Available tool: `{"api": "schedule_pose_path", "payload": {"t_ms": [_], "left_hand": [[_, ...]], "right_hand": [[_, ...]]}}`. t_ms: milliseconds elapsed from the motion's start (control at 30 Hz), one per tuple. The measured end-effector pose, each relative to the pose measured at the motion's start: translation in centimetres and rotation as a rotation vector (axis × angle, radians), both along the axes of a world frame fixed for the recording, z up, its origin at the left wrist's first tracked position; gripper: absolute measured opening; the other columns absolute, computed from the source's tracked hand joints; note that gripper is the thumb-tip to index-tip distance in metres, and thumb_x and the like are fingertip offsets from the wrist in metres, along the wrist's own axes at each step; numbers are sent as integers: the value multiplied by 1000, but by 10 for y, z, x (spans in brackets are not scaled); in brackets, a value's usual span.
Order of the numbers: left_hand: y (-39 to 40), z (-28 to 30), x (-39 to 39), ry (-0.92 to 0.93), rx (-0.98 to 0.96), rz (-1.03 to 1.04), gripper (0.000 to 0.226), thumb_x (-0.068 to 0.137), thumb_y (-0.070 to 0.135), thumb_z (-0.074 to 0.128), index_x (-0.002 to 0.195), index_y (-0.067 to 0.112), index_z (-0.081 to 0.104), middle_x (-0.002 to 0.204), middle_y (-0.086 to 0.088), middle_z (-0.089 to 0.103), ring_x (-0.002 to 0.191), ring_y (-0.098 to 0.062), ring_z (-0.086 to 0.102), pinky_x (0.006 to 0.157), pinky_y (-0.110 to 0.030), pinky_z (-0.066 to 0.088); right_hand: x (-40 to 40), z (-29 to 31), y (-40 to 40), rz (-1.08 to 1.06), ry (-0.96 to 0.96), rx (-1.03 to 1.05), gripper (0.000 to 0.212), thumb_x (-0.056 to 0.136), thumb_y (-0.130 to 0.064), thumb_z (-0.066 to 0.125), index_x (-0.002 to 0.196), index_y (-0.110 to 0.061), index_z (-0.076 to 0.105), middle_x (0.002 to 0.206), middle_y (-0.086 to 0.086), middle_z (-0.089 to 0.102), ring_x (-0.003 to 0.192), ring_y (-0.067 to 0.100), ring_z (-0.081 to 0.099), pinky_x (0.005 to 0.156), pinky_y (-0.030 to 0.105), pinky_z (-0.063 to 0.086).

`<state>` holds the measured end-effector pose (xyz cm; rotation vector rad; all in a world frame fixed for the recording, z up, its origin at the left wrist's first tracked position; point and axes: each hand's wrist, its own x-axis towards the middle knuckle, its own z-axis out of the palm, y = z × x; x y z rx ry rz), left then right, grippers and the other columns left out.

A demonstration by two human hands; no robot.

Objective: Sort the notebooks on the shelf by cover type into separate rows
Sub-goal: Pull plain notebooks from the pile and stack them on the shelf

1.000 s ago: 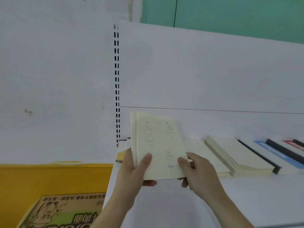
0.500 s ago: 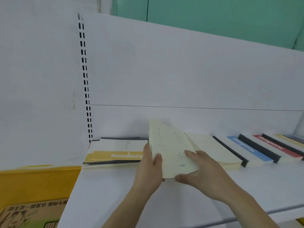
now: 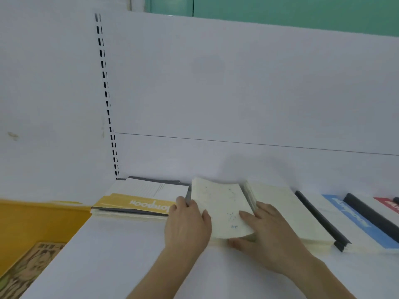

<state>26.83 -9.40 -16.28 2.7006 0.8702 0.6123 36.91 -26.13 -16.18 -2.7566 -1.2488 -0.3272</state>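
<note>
Over at nine o'clock, below the shelf's edge, sits a yellow bin (image 3: 38,221) with a cartoon-printed book (image 3: 28,268) lying in it. On the white shelf (image 3: 121,255) itself, at about ten o'clock from the hands, a low stack of notebooks topped by a yellow-banded cover (image 3: 138,205) lies flat against the back panel. Next, the left hand (image 3: 187,225) curls its fingers round the left edge of a small bundle of cream notebooks (image 3: 222,210), thumb on the top cover; the right hand (image 3: 267,231) pinches the same bundle at its near right corner. The bundle is tilted, its near edge low, just beside the fanned cream row (image 3: 287,210) at two o'clock. Further right, at three o'clock, lie black-spined notebooks with a blue (image 3: 354,219) and a red cover (image 3: 388,205). They look to be setting the cream bundle down into its own row; next it wants lowering flat and squaring up against its cream neighbours before both hands let go.
</note>
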Motion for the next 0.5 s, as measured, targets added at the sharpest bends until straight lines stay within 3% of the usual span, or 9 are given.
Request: {"api": "schedule_pose_path", "payload": {"t_ms": [67,167,233,300,333,400,500], "left_hand": [[-1,0,-3,4,28,-13,40,102,40,33,132,16,45,118,-4,53,111,-23,49,90,-30,39],[-1,1,-13,42,124,-63,35,103,46,27,121,24,47,108,-1,62,109,-23,54,84,-32,40],[3,4,-21,134,116,-137,51,100,61,27,132,25,44,114,-3,64,112,-26,56,87,-35,44],[10,9,-24,284,39,-219,80,92,72,38,151,19,26,128,-6,60,119,-28,55,93,-37,46],[13,13,-24,340,31,-246,86,90,72,44,152,16,23,129,-6,58,119,-28,55,90,-36,46],[18,18,-23,358,53,-289,69,88,68,54,132,18,38,118,-7,62,109,-28,58,76,-34,42],[21,24,-21,333,18,-305,57,84,66,61,107,18,41,102,-6,61,98,-29,58,68,-35,38]], "right_hand": [[0,3,-1,-3,-18,-55,123,51,-97,-9,145,-35,39,140,-6,49,146,21,17,121,37,9],[1,10,-1,13,-43,-114,115,55,-97,-7,138,-35,43,139,-3,52,146,23,18,122,40,2],[5,13,1,14,-64,-130,103,62,-99,5,129,-34,48,132,-4,56,144,22,23,122,41,0],[8,14,3,17,-79,-156,97,66,-97,12,127,-31,49,133,-1,57,145,22,22,122,43,-1],[8,14,3,24,-80,-167,97,67,-97,13,128,-30,48,134,0,57,146,22,20,122,43,-2],[8,14,4,37,-69,-176,96,68,-96,15,130,-30,46,132,-1,58,147,21,19,122,42,-4],[10,17,3,48,-64,-173,94,68,-95,17,130,-32,46,132,-5,58,146,18,19,122,40,-5]]}}
